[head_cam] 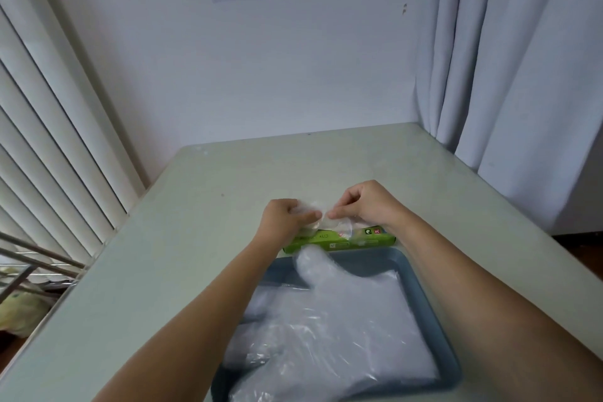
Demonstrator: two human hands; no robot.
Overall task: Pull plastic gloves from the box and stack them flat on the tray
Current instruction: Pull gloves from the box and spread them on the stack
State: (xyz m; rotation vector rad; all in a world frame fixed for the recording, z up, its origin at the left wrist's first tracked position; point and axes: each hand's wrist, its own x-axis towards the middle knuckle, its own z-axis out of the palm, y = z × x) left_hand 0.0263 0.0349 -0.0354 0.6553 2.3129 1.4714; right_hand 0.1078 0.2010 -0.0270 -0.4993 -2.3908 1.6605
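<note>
Two grips share one crumpled glove (327,222) just above the one green box (362,240): left grip (287,217) and right grip (365,206) each pinch it. One blue tray (424,287) sits just beside the box's near edge, holding a flat glove stack (342,320), count unclear. The surface (195,238) spreads wide to the left and beyond the box, to its far edge.
</note>
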